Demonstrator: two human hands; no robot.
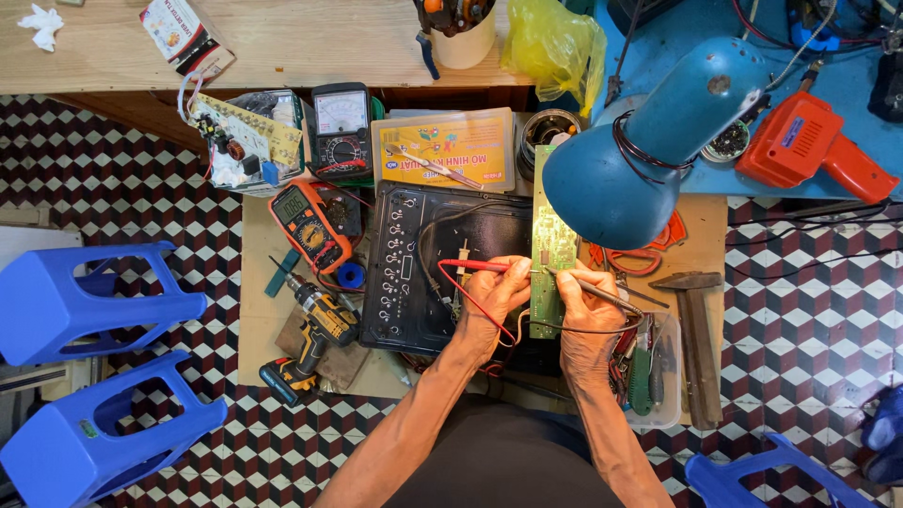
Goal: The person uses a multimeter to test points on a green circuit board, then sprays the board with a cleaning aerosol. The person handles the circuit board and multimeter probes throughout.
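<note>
Between the hands, on the green board (pixel 548 246): left hand (pixel 496 293) pinching red probe (pixel 475 266), right hand (pixel 585 310) pinching black probe (pixel 602 291); probing apparently mid-way, orange meter (pixel 310 226) left of both.

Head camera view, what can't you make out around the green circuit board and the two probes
Head view only:
- Green circuit board: upper end hidden under the blue lamp shade.
- Probe tips: too small to tell which points they touch, between left hand and right hand.
- Orange multimeter: reading too small.
- Clear plastic tub: contents partly hidden by the right hand.
</note>
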